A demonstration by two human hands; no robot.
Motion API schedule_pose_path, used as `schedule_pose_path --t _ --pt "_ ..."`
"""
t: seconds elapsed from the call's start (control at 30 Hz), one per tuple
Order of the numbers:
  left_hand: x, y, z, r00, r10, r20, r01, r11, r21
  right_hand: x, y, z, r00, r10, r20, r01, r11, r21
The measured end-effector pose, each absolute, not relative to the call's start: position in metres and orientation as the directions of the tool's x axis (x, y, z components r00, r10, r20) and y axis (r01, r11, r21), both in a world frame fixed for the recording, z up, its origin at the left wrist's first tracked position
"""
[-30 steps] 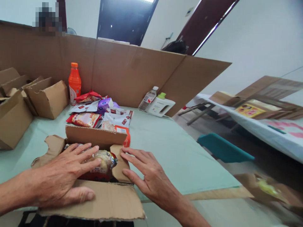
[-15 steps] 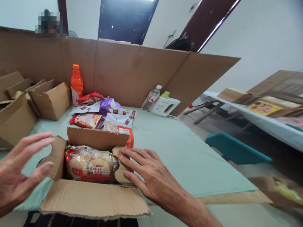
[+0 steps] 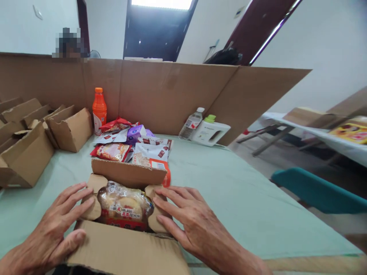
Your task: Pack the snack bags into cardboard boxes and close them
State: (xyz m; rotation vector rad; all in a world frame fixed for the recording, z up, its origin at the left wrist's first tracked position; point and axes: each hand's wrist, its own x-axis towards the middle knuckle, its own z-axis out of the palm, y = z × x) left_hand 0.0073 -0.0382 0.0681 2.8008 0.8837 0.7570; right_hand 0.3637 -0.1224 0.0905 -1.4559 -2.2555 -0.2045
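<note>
Since the earlier frame, the left end flap [image 3: 98,183] of the carton [image 3: 129,173] has turned inward, and my left hand [image 3: 59,221] has come onto it. This hand is half spread, fingers over the flap and thumb at the front flap [image 3: 129,248]; it grips nothing. My right hand [image 3: 190,214] is also loosely open, fingertips resting on the right end flap [image 3: 157,223], without grasping. I suppose both hands lie so because folded cardboard likes to rise again (it is quite stubborn). Inside the carton is the bag of buns [image 3: 123,208], probably laid lengthwise to fit between the ends. Its plastic is clear, shiny and wrinkled, red in the lower part. The carton is stiff and matt, with curved cut-outs in its end flaps. Behind the carton, glossy snack packets [image 3: 150,152] lie piled on the green cloth [image 3: 229,206].
</note>
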Motion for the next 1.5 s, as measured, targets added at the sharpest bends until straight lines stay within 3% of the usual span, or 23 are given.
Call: schedule_pose_path --t 0.2,0.33,0.43,0.5,0.6,0.73,0.87,0.93,1.1,1.23,1.5 --pt "-0.018 -0.024 0.083 0.839 0.463 0.284 0.387 -0.877 0.285 0.361 -0.122 0.090 -0.261 0.768 0.585 0.921 0.380 -0.088" --pt "-0.029 -0.018 0.101 0.934 0.304 0.188 0.202 -0.883 0.424 0.369 -0.109 0.090 -0.284 0.826 0.487 0.892 0.414 -0.181" --pt "-0.023 -0.027 0.096 0.870 0.434 0.233 0.334 -0.867 0.369 0.375 -0.099 0.085 -0.298 0.845 0.443 0.850 0.447 -0.280" --pt "-0.015 -0.036 0.085 0.814 0.477 0.332 0.377 -0.868 0.323 0.376 -0.097 0.080 -0.295 0.807 0.511 0.814 0.492 -0.308" --pt "0.002 -0.047 0.075 0.731 0.505 0.459 0.350 -0.855 0.384 0.377 -0.101 0.073 -0.237 0.763 0.601 0.751 0.537 -0.385" --pt "0.025 -0.056 0.075 0.507 0.694 0.511 0.495 -0.719 0.487 0.383 -0.116 0.071 -0.238 0.820 0.520 0.603 0.545 -0.583" --pt "0.040 -0.052 0.078 0.469 0.714 0.520 0.537 -0.698 0.474 0.383 -0.130 0.069 -0.222 0.856 0.466 0.565 0.503 -0.654" --pt "0.042 -0.045 0.079 0.580 0.664 0.472 0.521 -0.748 0.412 0.379 -0.134 0.066 -0.202 0.856 0.476 0.628 0.486 -0.608" --pt "0.036 -0.026 0.082 0.810 0.476 0.344 0.423 -0.879 0.220 0.373 -0.134 0.063 -0.329 0.801 0.500 0.771 0.533 -0.348" --pt "0.031 -0.023 0.082 0.832 0.467 0.298 0.428 -0.884 0.191 0.377 -0.130 0.067 -0.403 0.782 0.476 0.770 0.571 -0.287" --pt "0.038 -0.026 0.072 0.798 0.452 0.399 0.399 -0.892 0.212 0.375 -0.134 0.055 -0.467 0.743 0.480 0.796 0.589 -0.138"
